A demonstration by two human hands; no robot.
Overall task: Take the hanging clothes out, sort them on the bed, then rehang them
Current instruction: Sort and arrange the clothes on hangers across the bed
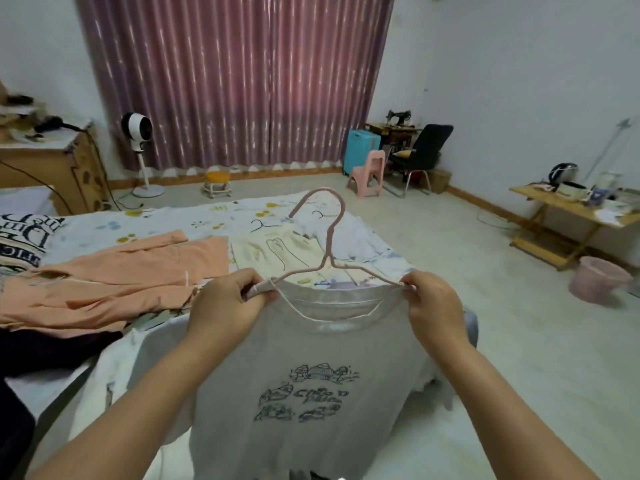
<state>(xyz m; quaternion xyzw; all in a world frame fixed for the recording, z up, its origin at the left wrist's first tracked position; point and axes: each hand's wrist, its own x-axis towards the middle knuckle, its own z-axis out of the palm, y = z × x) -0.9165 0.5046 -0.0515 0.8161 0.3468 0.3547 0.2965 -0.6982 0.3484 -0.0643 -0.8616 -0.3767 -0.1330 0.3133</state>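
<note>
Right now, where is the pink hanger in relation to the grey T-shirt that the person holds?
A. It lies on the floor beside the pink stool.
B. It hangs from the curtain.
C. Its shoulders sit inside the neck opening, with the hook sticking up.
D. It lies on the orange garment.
C: the pink hanger has its arms inside the collar of the grey T-shirt, hook up, while the left hand and right hand pinch the shoulders.

Head-worn view looks forward-down, close over the bed (166,216), edges warped.
</note>
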